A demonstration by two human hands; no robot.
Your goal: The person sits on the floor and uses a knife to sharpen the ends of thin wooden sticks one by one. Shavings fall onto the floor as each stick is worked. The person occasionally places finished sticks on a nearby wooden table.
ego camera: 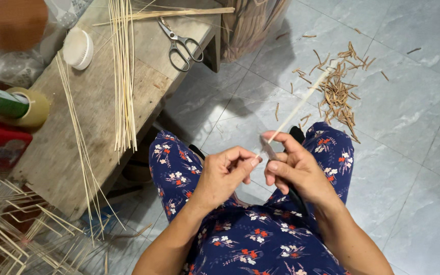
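Head view, centre of frame: left hand (pixel 225 173) pinching the near end of a thin pale stick (pixel 301 104); right hand (pixel 294 170) closed around a small knife (pixel 269 150) set against it. Upper left: wooden worktop (pixel 67 147) bearing stick bundle (pixel 123 76), scissors (pixel 182 43). Upper right floor: brown shavings (pixel 339 91).

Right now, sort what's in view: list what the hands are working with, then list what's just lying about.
In use:
left hand pinching the pale stick
right hand holding a small blade against the stick

Lying about:
scissors on the wooden bench
stick bundle
tape roll
white round brush
brown shavings on the floor
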